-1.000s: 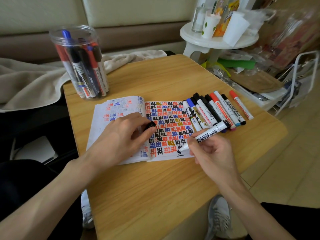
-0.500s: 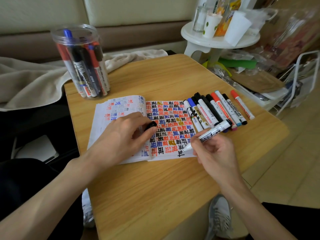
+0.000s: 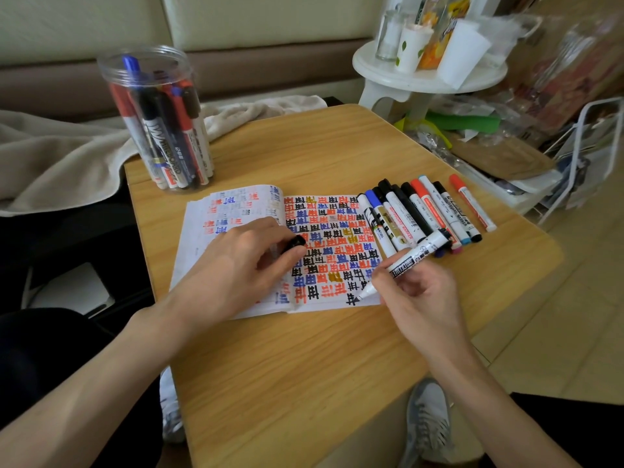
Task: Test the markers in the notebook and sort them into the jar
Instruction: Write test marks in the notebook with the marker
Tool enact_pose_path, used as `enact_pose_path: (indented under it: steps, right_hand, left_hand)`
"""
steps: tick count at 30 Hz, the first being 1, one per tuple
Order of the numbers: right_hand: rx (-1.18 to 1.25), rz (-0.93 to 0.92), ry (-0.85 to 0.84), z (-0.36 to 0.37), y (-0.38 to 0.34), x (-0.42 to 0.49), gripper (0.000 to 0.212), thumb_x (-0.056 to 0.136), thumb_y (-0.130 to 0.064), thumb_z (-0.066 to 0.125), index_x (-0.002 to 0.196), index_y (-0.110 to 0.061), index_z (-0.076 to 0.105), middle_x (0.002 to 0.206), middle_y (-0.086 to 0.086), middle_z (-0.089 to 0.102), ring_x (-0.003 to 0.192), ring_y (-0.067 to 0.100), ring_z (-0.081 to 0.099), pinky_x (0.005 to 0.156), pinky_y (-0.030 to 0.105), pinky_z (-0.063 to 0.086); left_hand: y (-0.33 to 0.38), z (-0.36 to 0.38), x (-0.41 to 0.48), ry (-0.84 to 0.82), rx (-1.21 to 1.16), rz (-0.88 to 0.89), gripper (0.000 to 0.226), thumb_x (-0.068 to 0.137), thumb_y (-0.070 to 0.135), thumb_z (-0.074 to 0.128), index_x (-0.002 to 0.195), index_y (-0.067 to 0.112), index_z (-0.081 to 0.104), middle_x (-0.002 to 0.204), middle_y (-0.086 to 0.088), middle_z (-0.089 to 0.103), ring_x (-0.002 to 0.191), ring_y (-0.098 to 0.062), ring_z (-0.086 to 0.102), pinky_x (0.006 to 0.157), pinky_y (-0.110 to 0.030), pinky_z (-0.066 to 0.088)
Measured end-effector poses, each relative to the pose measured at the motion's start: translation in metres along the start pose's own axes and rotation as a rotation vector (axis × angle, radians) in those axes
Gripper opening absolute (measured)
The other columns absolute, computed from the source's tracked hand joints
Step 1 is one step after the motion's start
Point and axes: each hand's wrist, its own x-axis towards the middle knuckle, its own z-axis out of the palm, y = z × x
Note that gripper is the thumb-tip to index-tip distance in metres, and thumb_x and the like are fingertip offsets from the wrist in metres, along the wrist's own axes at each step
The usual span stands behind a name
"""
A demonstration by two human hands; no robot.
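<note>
Wood-grain counter (image 3: 304, 366) in front of you carries the open notebook (image 3: 199, 231), its right page packed with black, red and blue marks. Your right hand (image 3: 418, 298) has its fingers curled round a white marker (image 3: 410, 261) — tip touching the page near its lower edge. Your left hand (image 3: 236, 268) rests on the notebook, fingers pinching a black cap (image 3: 296, 243). Spare markers (image 3: 422, 211) lie in a row just right of the page; the jar (image 3: 158, 119) stands at the far left corner — more markers inside.
</note>
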Motion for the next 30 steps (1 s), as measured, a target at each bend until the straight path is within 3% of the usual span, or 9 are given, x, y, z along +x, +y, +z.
enact_pose_path:
  steps: [6,10,14,16,20,22,25,28,30]
  right_hand:
    - [-0.01,0.016,0.028,0.0,0.001,0.0,0.013,0.091,-0.009,0.075,0.082,-0.018,0.071,0.064,0.0,0.069,0.056,0.013,0.057,0.051,0.02,0.046]
    - [-0.022,0.031,0.01,0.001,-0.002,0.0,0.013,0.088,-0.006,0.075,0.084,-0.017,0.071,0.064,-0.009,0.069,0.056,0.005,0.057,0.051,0.016,0.046]
    - [-0.053,0.049,-0.015,0.001,-0.007,-0.001,0.021,0.087,-0.001,0.075,0.075,-0.017,0.066,0.056,-0.013,0.062,0.049,-0.003,0.048,0.047,0.011,0.039]
    - [-0.066,0.06,-0.017,0.001,-0.01,-0.001,0.023,0.088,-0.002,0.074,0.073,-0.017,0.064,0.054,-0.015,0.059,0.048,-0.003,0.047,0.046,0.011,0.039]
    - [0.039,0.151,0.035,-0.001,-0.014,0.0,0.016,0.089,-0.007,0.073,0.078,-0.015,0.065,0.058,-0.015,0.065,0.053,-0.004,0.055,0.049,0.011,0.044]
    - [0.097,0.207,0.062,-0.003,-0.016,0.002,0.008,0.089,-0.01,0.073,0.084,-0.012,0.067,0.062,-0.011,0.066,0.057,-0.001,0.058,0.052,0.015,0.047]
    - [0.125,0.185,0.078,-0.002,-0.019,0.005,0.009,0.092,-0.01,0.071,0.084,-0.013,0.069,0.062,-0.005,0.066,0.057,0.003,0.059,0.054,0.016,0.049]
    - [0.144,0.16,0.046,0.0,-0.022,0.008,0.008,0.095,-0.011,0.07,0.087,-0.01,0.072,0.064,0.004,0.065,0.057,0.01,0.059,0.056,0.021,0.051]
    - [0.165,0.161,0.027,0.002,-0.021,0.01,0.011,0.095,-0.014,0.072,0.088,-0.005,0.071,0.069,0.012,0.069,0.06,0.014,0.062,0.061,0.027,0.056]
  left_hand:
    - [0.003,-0.002,0.001,0.015,-0.017,-0.001,0.032,0.098,0.053,0.054,0.106,0.026,0.07,0.092,0.014,0.064,0.08,-0.007,0.06,0.068,-0.031,0.05]
    - [0.005,-0.004,0.001,0.052,-0.014,-0.018,0.035,0.095,0.055,0.055,0.103,0.025,0.071,0.073,0.024,0.058,0.071,0.001,0.06,0.061,-0.014,0.044]
    - [0.007,-0.005,0.001,0.062,-0.04,-0.031,0.031,0.095,0.051,0.056,0.107,0.025,0.07,0.067,0.027,0.056,0.065,0.007,0.059,0.061,-0.009,0.042]
    - [0.007,-0.005,0.001,0.062,-0.037,-0.013,0.032,0.096,0.049,0.055,0.109,0.024,0.07,0.073,0.027,0.057,0.067,0.008,0.058,0.062,-0.01,0.042]
    - [0.003,-0.003,0.002,0.032,-0.044,0.013,0.029,0.101,0.046,0.052,0.118,0.027,0.067,0.102,0.014,0.066,0.084,-0.002,0.06,0.073,-0.02,0.048]
    - [0.004,-0.002,0.002,-0.006,-0.08,0.023,0.028,0.105,0.04,0.046,0.125,0.029,0.063,0.111,0.014,0.06,0.095,-0.005,0.06,0.08,-0.027,0.049]
    - [0.006,-0.001,0.002,-0.039,-0.103,0.057,0.029,0.109,0.033,0.041,0.131,0.028,0.059,0.117,0.015,0.055,0.106,-0.003,0.058,0.089,-0.025,0.047]
    - [0.005,-0.001,0.004,-0.026,-0.087,0.063,0.028,0.104,0.034,0.051,0.128,0.031,0.065,0.115,0.017,0.062,0.092,0.004,0.059,0.08,-0.015,0.043]
    - [0.004,-0.001,0.004,-0.011,-0.103,0.052,0.028,0.097,0.037,0.058,0.123,0.031,0.07,0.108,0.017,0.067,0.082,0.0,0.062,0.071,-0.012,0.042]
